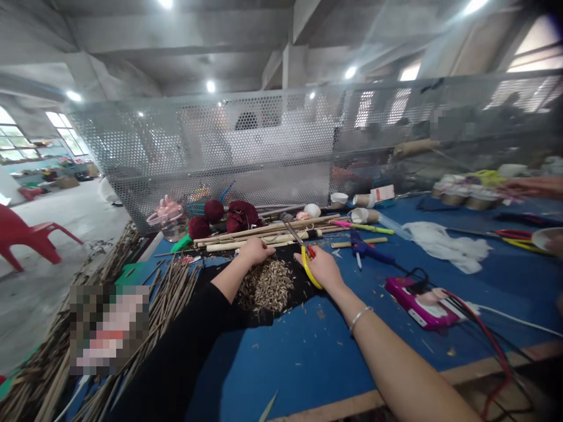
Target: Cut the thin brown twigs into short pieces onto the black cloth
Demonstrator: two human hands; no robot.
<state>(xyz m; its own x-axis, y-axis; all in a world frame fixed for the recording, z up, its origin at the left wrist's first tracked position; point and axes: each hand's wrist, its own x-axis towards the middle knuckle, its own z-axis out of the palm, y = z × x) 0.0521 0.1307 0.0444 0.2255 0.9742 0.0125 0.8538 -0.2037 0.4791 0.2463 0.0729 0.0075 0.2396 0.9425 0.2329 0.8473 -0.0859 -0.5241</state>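
My right hand (pixel 324 268) is closed round the yellow-and-red handles of a pair of scissors (pixel 296 235), whose blades point up and away to the left. My left hand (pixel 256 251) is closed, fingertips pressed together, just above the far edge of a pile of short cut brown pieces (pixel 267 286). What it pinches, if anything, is too small to make out. The pile lies on a black cloth (pixel 303 293) between my two forearms. Beyond my hands, several pale sticks (pixel 229 246) lie across the blue table.
Bundles of thin brown stalks (pixel 169 293) lie on the left. A blue glue gun (pixel 373 251) and a magenta power strip (pixel 417 305) with cables lie on the right. Dark red balls (pixel 214 210) sit before a perforated metal screen (pixel 264 146). Another person's hand (pixel 539 187) shows far right.
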